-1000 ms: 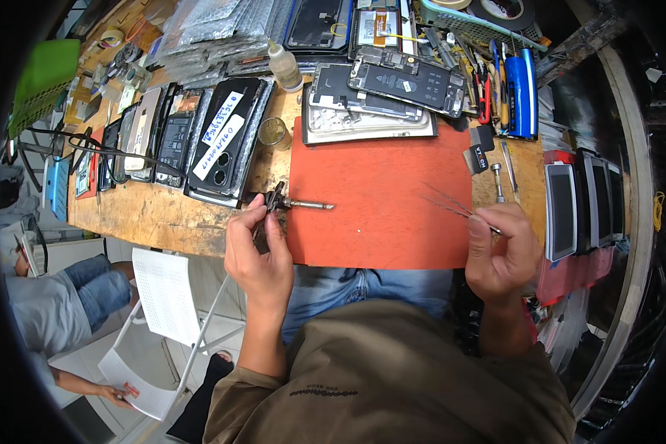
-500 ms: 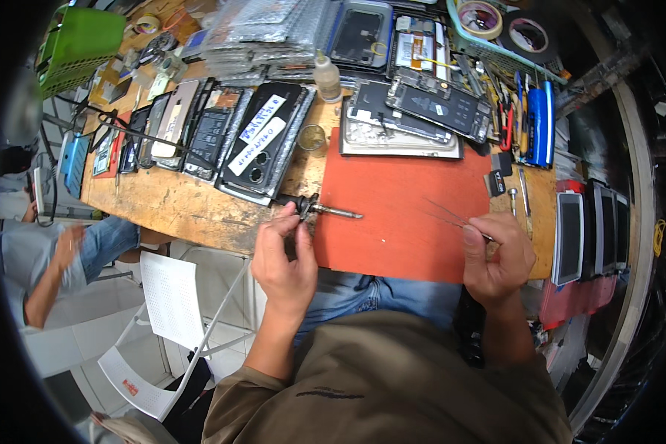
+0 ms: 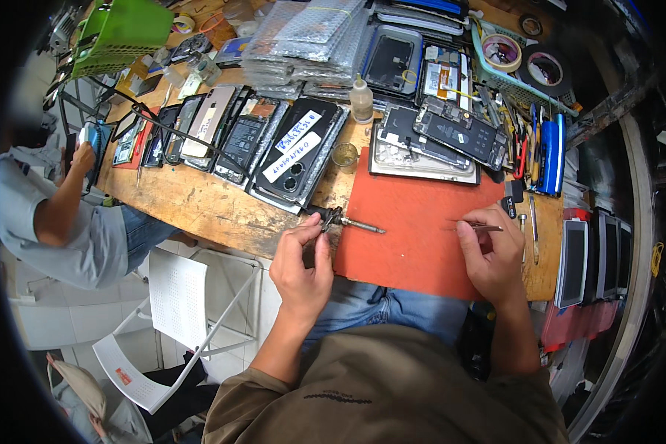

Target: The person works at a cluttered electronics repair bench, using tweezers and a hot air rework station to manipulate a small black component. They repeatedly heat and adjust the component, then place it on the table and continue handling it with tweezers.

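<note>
My left hand is closed at the near end of a soldering iron, thumb and fingertips pinched at its dark collar. Whether a separate small part is also between those fingers cannot be made out. The iron's bare metal tip points right over an orange-red work mat. In my right hand, above the mat's right side, thin tweezers are gripped between thumb and fingers; their fine points are faint against the mat. One tiny pale speck lies on the mat between the hands.
Opened phones are stacked behind the mat, beside a dropper bottle and a small glass jar. More phones line the left. Tools stand at right. A person is beyond the white folding chair.
The whole view has shifted, with the bench lower and further right. My right hand has turned the tweezers' back end outward. The other person's arm has risen toward the bench.
</note>
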Tool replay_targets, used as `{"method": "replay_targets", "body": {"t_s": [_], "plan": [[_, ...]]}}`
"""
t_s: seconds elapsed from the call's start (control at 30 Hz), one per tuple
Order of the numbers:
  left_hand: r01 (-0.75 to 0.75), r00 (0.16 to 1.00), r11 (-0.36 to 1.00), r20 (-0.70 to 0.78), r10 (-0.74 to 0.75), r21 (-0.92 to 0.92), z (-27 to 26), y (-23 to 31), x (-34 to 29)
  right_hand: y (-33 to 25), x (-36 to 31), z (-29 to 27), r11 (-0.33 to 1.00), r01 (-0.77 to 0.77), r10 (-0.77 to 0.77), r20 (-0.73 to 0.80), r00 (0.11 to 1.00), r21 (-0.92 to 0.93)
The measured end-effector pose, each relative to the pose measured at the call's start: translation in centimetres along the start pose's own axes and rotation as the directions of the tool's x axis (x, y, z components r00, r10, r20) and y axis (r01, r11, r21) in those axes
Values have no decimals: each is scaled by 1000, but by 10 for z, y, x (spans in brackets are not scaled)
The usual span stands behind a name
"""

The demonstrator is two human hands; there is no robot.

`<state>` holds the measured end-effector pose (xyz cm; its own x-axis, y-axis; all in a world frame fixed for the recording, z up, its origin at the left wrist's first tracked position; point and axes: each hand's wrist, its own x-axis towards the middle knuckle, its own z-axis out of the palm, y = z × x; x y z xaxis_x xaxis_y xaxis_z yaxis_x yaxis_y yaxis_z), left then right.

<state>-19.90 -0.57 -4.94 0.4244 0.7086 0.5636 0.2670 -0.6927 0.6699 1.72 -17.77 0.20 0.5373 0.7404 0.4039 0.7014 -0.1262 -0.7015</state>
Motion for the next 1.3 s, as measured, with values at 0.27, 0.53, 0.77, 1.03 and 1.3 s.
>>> {"method": "replay_targets", "body": {"t_s": [0.27, 0.53, 0.77, 1.03, 1.3], "plan": [[265, 874, 931, -346, -342, -251, -68, -49, 27, -26, 54, -17, 983, 182, -179, -60, 982, 40], [71, 766, 662, -384, -515, -746, -161, -110, 80, -116, 155, 58, 851, 396, -467, 152, 871, 344], [65, 744, 536, -317, -588, -842, -164, -120, 79, -215, 230, 209, 776, 614, -626, 303, 718, 146], [10, 767, 546, -344, -541, -838, -179, -136, 98, -268, 277, 313, 893, 439, -344, 477, 808, -99], [-168, 847, 675, -455, -274, -719, -208, -144, 181, -245, 261, 255, 879, 420, -475, 510, 717, 227]]}}
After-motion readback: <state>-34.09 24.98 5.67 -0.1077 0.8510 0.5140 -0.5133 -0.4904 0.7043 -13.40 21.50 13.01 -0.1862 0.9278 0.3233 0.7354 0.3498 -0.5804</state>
